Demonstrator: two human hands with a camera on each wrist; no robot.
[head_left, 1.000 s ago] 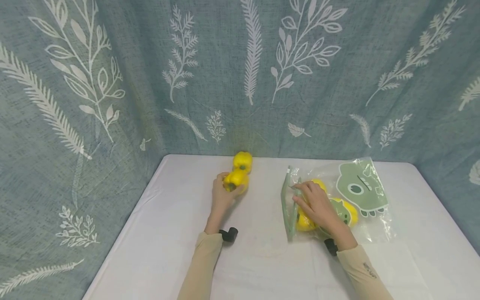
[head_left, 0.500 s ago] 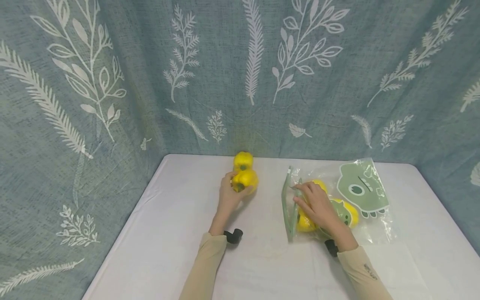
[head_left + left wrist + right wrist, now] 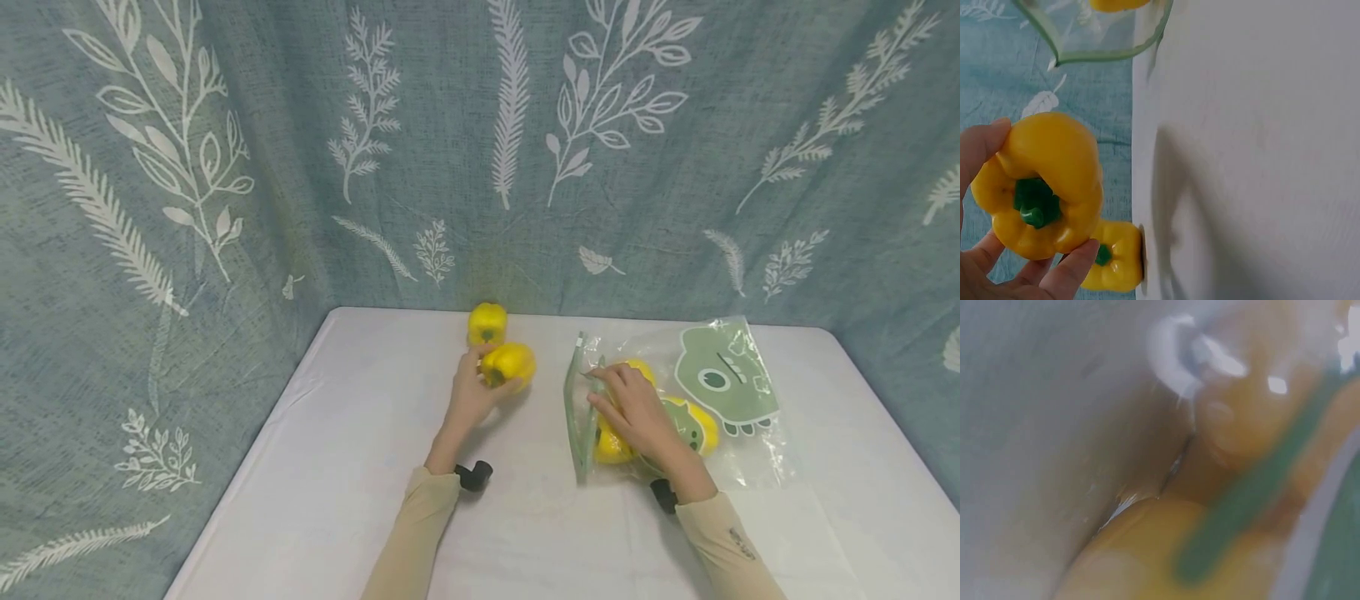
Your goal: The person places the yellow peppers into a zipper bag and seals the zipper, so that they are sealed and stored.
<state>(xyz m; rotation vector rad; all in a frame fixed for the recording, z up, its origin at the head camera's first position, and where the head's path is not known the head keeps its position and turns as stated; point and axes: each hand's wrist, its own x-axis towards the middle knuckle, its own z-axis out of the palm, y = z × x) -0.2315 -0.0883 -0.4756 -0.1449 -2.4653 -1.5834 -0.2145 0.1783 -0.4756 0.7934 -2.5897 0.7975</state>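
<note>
My left hand (image 3: 470, 393) grips a yellow bell pepper (image 3: 510, 365) between thumb and fingers. Its green stem (image 3: 1036, 203) faces the camera in the left wrist view, and a shadow falls on the cloth beside it. Another yellow bell pepper (image 3: 487, 323) stands just behind, near the table's back edge. To the right lies a clear zip bag (image 3: 757, 458) with green dinosaur prints and several yellow peppers (image 3: 612, 446) inside. My right hand (image 3: 637, 412) pinches the upper lip of its mouth, which gapes toward the left. Blurred plastic (image 3: 1104, 425) fills much of the right wrist view.
A white cloth covers the table (image 3: 337, 467). Directly behind its far edge hangs a blue-green curtain (image 3: 450, 167) with white leaf prints, which also runs along both sides. The green mouth strip (image 3: 572, 408) of the bag stands between the two hands.
My left hand has moved to the right with the pepper, away from the one behind it and closer to the bag's mouth. The right hand and the bag have stayed in place.
</note>
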